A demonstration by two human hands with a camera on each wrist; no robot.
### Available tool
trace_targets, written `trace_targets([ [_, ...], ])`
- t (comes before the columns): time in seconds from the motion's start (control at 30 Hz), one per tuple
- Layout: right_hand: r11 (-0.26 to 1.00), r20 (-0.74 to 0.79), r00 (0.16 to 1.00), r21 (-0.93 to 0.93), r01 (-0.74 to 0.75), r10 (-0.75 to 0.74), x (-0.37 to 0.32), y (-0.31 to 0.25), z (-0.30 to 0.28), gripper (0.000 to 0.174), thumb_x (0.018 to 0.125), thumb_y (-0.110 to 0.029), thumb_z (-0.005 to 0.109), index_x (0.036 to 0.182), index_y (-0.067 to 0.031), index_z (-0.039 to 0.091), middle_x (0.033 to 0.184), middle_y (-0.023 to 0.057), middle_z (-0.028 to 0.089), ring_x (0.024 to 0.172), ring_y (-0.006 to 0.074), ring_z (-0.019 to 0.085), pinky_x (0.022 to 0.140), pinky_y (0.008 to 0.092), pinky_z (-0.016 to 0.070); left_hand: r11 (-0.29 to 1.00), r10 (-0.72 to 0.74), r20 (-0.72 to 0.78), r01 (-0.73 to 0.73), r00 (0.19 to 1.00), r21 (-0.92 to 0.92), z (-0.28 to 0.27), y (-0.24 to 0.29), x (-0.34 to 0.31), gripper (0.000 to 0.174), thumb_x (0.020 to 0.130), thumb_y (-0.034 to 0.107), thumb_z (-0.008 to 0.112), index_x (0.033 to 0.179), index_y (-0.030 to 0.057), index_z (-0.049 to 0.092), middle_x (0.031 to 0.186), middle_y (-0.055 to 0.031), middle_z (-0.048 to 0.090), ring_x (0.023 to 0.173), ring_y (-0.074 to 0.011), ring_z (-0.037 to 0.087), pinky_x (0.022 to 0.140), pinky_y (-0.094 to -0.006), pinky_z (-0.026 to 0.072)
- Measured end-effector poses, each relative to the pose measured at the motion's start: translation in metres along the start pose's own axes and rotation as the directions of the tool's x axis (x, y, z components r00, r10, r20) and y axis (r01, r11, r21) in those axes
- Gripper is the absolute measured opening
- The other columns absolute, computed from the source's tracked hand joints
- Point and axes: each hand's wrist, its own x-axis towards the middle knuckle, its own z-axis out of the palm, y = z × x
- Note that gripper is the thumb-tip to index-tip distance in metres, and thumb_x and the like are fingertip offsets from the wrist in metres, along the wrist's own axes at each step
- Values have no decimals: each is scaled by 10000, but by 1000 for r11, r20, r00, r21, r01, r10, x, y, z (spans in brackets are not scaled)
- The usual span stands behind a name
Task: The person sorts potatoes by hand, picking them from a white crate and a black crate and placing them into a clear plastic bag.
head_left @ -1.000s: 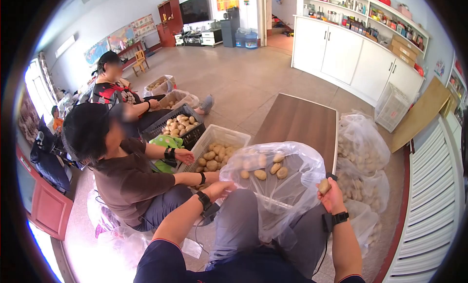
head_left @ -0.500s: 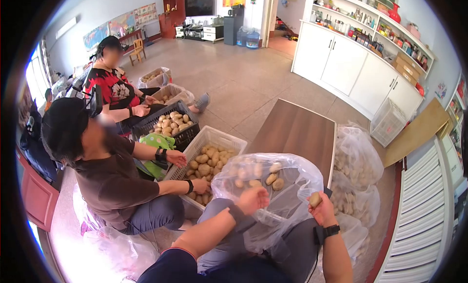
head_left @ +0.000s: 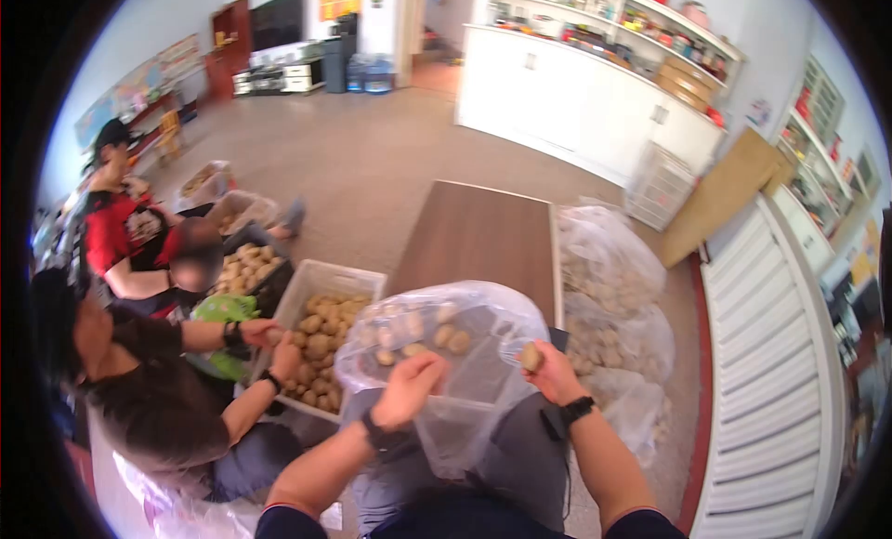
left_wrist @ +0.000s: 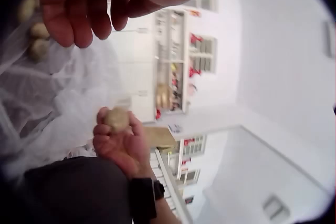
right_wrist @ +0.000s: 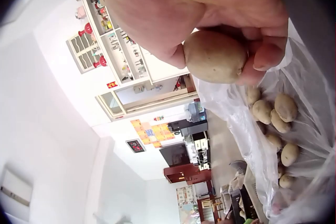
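A potato (head_left: 531,357) is pinched between the thumb and fingers of my right hand (head_left: 556,376), at the right rim of the clear plastic bag (head_left: 474,418). The right wrist view shows that potato (right_wrist: 215,57) close up. My left hand (head_left: 410,390) is over the bag's near left side, and in the left wrist view its fingers (left_wrist: 100,16) hang loosely bent around nothing. Several loose potatoes (head_left: 458,342) lie inside the bag, also seen in the right wrist view (right_wrist: 286,107).
A white crate of potatoes (head_left: 321,339) stands left of the bag, beside a seated person (head_left: 158,400). Another person (head_left: 130,232) sits farther back. Beyond the bag is a brown table (head_left: 474,237); filled bags (head_left: 609,335) are piled to its right.
The head view has swung right. My left hand has come off the bag's left rim and moved over the bag toward my right hand, which still holds the potato.
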Motion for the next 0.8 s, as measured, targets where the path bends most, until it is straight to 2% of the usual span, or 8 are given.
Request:
trace_targets([
  [0.1, 1000, 2, 1000, 0, 8, -8, 5, 3, -12, 281, 978, -373, 514, 1029, -100, 555, 931, 98, 649, 702, 193, 571, 618, 309, 455, 763, 428, 276, -508, 860, 400, 23, 115, -41, 77, 926, 41, 564, 943, -4, 625, 797, -89, 615, 744, -197, 595, 670, -310, 468],
  [0.2, 1000, -68, 998, 27, 9, -7, 2, 6, -14, 277, 977, -367, 520, 1044, -100, 558, 958, 98, 647, 737, 190, 576, 625, 310, 457, 503, 564, 544, -781, 621, 371, 33, 196, -83, 104, 871, 13, 603, 958, 29, 658, 819, -118, 633, 692, -278, 619, 598, -359, 491],
  [0.3, 1000, -61, 998, 13, -7, 7, 1, -1, -3, 273, 977, -358, 523, 1064, -102, 558, 985, 99, 646, 770, 188, 581, 631, 312, 464, 334, 594, 732, -930, 333, 152, 39, 240, -109, 130, 823, 53, 629, 925, -13, 675, 819, -162, 664, 566, -202, 629, 456, -306, 491],
  [0.33, 1000, -75, 997, -4, 10, -11, 1, 0, 0, 297, 972, -371, 523, 1056, -90, 569, 973, 102, 654, 726, 186, 575, 615, 303, 453, 250, 672, 675, -951, 305, 180, 46, 244, -124, 316, 812, 197, 731, 1103, 82, 688, 846, -133, 588, 600, -209, 590, 434, -277, 428],
  [0.43, 999, -72, 997, -49, 7, -11, 2, 1, 9, 324, 967, -387, 524, 1051, -79, 579, 954, 108, 665, 673, 185, 569, 600, 297, 442, 86, 829, 546, -993, 119, 85, 66, 236, -128, 299, 776, 85, 675, 1074, 78, 697, 850, -103, 572, 560, -183, 535, 430, -264, 417],
  [0.57, 998, -56, 998, -63, 14, -17, 5, 5, 14, 331, 971, -397, 515, 1052, -83, 579, 951, 117, 666, 671, 182, 568, 598, 299, 439, 47, 896, 412, -959, 165, 281, 76, 245, -131, 330, 763, 86, 660, 1090, 86, 705, 834, -77, 570, 559, -166, 512, 437, -250, 392],
  [0.67, 1000, -43, 999, -29, 8, -9, 8, 10, 26, 313, 974, -368, 517, 1066, -75, 576, 947, 121, 662, 695, 187, 572, 602, 303, 442, 111, 829, 524, -976, 194, 186, 64, 253, -133, 392, 724, 95, 660, 1112, 100, 712, 817, -54, 567, 544, -148, 475, 437, -237, 353],
  [0.8, 995, -50, 996, -66, 74, -78, 4, 15, 43, 308, 976, -356, 512, 1074, -68, 567, 946, 121, 654, 685, 191, 568, 596, 306, 444, 37, 829, 556, -998, 62, 56, 58, 252, -125, 434, 683, 104, 668, 1114, 74, 713, 820, -49, 576, 543, -140, 459, 436, -234, 333],
])
